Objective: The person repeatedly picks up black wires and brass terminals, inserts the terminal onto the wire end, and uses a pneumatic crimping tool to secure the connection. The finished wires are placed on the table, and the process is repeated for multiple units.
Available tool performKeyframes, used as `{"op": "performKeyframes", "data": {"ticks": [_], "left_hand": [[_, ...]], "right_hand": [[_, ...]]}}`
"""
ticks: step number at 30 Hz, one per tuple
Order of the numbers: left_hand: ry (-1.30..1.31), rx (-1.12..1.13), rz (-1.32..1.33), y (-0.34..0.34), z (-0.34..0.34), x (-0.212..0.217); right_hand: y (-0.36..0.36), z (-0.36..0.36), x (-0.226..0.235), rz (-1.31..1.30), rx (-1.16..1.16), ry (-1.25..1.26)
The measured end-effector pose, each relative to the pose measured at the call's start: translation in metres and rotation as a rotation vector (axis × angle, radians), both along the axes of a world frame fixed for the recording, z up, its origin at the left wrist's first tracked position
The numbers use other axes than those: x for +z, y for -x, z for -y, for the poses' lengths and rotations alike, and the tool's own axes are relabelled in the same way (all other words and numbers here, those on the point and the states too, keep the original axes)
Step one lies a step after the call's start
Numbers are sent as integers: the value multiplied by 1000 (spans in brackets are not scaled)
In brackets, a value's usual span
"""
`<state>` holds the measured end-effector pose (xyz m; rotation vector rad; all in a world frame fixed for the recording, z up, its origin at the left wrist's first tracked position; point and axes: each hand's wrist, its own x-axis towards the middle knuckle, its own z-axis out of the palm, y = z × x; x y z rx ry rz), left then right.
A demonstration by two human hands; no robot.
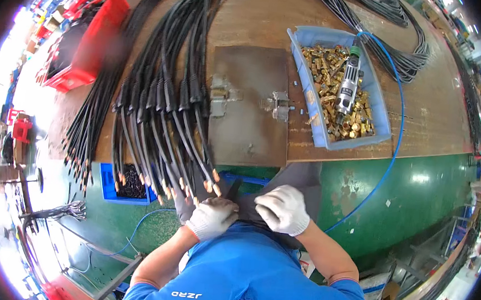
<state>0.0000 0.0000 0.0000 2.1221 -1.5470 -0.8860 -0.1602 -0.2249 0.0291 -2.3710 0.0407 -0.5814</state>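
You stand at a wooden bench (261, 17) above a green floor (416, 190). From the left, black cables (160, 94) with copper tips hang over its edge. Your left hand (212, 217) is closed on one dark cable end (232, 189); your right hand (283, 209) is curled beside it, but whether it grips anything I cannot tell. The hanging cables could snag your gloves, I think.

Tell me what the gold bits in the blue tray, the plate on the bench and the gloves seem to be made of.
Fittings: likely brass, by the shiny yellow-gold glint.
Tray: plastic, by its even matte blue and moulded rim.
Plate: probably steel, dull grey-brown with stains.
Gloves on the left hand and right hand: knitted fabric, probably cotton, white with a visible weave.
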Motion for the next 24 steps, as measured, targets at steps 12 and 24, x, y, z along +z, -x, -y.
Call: {"op": "performKeyframes", "data": {"ticks": [12, 24], "left_hand": [[587, 79, 538, -98, 34, 186], [671, -281, 587, -156, 81, 126]], "right_hand": [[-107, 28, 71, -296, -20, 615], [-105, 34, 79, -326, -2, 611]]}}
